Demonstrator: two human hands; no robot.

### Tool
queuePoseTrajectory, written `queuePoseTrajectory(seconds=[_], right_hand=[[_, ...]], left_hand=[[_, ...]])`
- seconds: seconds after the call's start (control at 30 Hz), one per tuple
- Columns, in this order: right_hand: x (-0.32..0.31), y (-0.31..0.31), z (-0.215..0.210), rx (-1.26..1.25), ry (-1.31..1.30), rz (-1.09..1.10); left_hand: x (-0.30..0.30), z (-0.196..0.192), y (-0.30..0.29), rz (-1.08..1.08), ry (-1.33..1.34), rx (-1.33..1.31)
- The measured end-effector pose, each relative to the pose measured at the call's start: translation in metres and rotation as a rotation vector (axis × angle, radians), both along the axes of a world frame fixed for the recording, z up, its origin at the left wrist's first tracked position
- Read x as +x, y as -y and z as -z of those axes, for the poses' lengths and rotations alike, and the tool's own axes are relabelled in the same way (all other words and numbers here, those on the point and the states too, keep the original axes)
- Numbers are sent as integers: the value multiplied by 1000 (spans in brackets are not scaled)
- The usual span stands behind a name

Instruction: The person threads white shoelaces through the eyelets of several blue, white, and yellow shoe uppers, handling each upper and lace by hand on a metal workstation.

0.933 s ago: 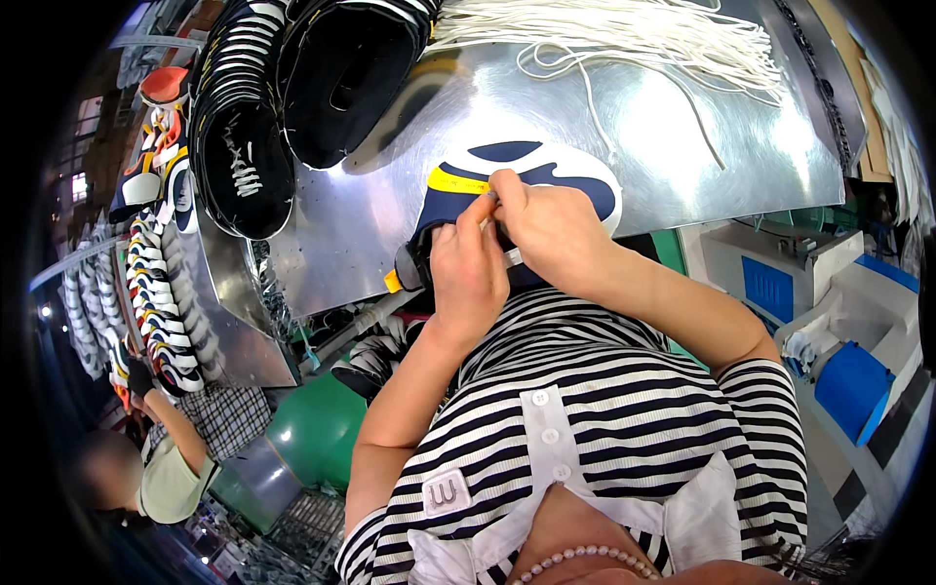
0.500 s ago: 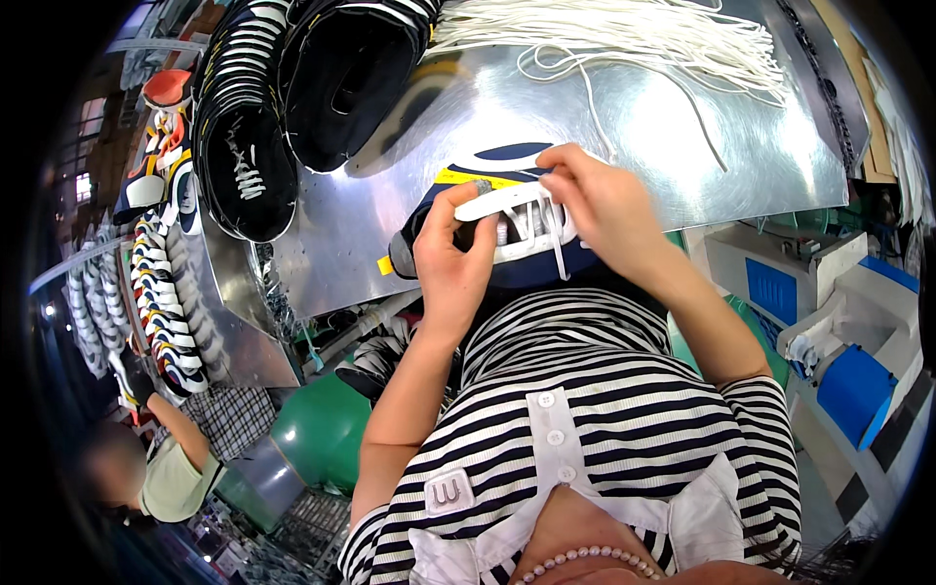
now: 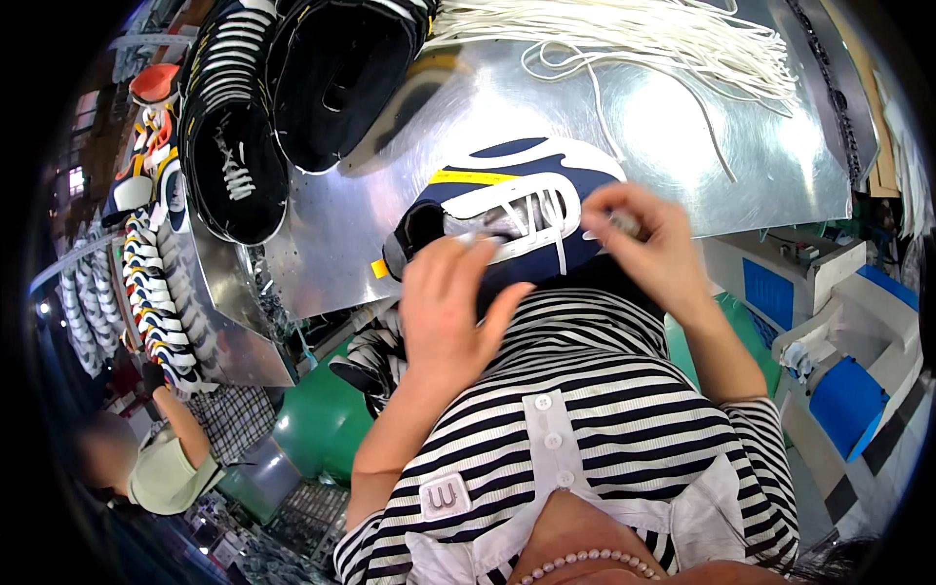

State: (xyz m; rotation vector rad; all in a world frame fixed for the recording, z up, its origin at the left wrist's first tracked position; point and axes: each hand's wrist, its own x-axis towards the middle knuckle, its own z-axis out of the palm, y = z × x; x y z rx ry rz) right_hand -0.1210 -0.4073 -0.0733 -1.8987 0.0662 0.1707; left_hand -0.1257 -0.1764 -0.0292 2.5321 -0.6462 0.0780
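A navy, white and yellow shoe upper (image 3: 585, 180) lies on its side on the metal table, its opening toward the left. White lace (image 3: 561, 249) crosses part of its eyelet area, and one end hangs over the near side. My left hand (image 3: 444, 307) is spread at the near left of the upper, thumb apart and fingertips by the collar; nothing shows in its grasp. Just right of the toe, my right hand (image 3: 653, 249) is closed with fingers curled against the thumb. Something small and greyish shows between those fingers, too blurred to name.
Loose white laces (image 3: 624, 44) lie in a bundle across the back of the metal table (image 3: 780, 190). Stacked black shoe uppers (image 3: 234, 175) stand at the back left. Rows of uppers (image 3: 161, 302) hang farther left, near a co-worker (image 3: 171, 473). A grey-blue machine (image 3: 848, 380) is at right.
My left hand has let go of the eyelet edge and moved down toward me, its fingers opening. My right hand has drawn off the lacing to the right and nearer me.
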Motion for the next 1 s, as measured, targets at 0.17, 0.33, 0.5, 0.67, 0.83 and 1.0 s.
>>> queuePoseTrajectory(seconds=[0.17,0.33,0.5,0.67,0.83,1.0], right_hand=[[-24,-16,9,-316,-148,-159],[-21,-14,19,206,-189,-46],[-59,-2,5,261,-289,-561],[-30,0,-4,347,4,-166],[29,-14,5,179,287,34],[38,-21,24,183,290,32]], left_hand=[[22,30,27,23,-144,-126],[28,12,34,63,-1,-170],[35,18,23,-8,65,-89],[46,22,24,12,-115,160],[58,23,20,47,-250,40],[61,24,15,72,-420,-130]])
